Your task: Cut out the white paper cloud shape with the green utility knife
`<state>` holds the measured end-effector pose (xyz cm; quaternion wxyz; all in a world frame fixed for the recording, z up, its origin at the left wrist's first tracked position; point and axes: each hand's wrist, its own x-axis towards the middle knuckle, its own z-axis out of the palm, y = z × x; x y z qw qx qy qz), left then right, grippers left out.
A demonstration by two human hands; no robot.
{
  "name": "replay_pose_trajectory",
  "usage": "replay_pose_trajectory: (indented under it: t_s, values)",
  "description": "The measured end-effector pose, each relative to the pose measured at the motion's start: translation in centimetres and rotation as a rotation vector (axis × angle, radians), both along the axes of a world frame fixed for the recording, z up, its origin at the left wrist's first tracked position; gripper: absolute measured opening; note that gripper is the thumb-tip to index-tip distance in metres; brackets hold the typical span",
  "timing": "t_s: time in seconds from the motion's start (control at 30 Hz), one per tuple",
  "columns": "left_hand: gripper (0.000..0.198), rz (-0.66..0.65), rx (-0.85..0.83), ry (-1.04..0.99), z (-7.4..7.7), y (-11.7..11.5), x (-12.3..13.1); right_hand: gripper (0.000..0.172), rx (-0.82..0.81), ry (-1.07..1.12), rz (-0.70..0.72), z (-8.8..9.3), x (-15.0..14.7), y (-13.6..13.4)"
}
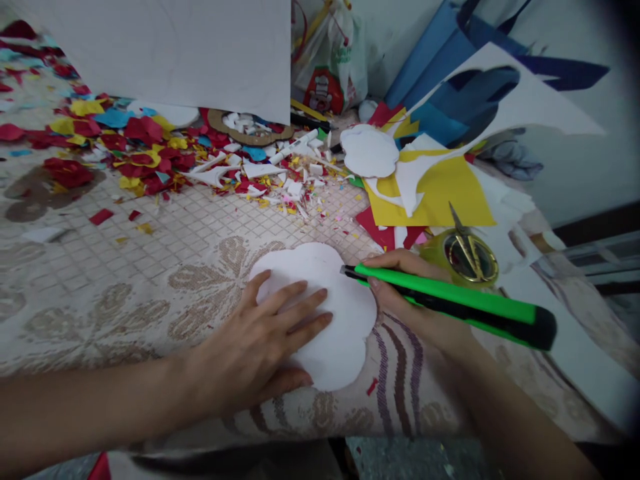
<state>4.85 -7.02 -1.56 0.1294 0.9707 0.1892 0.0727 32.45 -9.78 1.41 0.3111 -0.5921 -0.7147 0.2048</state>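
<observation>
A white scalloped, flower-shaped cutout [345, 327] lies flat on the patterned tablecloth [195, 280] in front of me. My left hand [275, 327] rests on its left half with the fingers spread. In my right hand [410, 293] is a green and black utility knife [465, 300], gripped near its front end. The blade tip points left and is over the cutout's upper right part; whether it touches the surface I cannot tell. Gold-handled scissors [470, 257] lie just beyond my right hand, on a roll of yellowish tape.
Red, yellow, blue and white scraps [150, 147] cover the back left. A large white sheet [190, 53] stands behind them. Another white scalloped piece [370, 152] and a yellow sheet [445, 193] lie at the back right, near a blue bag [425, 60] and a plastic bag [345, 60].
</observation>
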Motion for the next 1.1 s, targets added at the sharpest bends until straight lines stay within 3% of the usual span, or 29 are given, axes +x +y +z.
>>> replay_pose_trajectory:
  t_s: [0.53,0.77,1.1]
  values:
    - [0.055,0.009,-0.006,-0.007,0.1,0.1,0.1,0.012,-0.007,-0.005,0.032,0.3,0.3,0.2]
    - [0.056,0.004,-0.009,-0.013,-0.1,0.2,0.0,0.013,-0.061,0.004,0.173,1.0,1.4,1.0]
    - [0.056,0.002,-0.017,-0.006,-0.3,0.1,-0.1,0.015,-0.068,0.051,0.182,0.8,1.5,1.0]
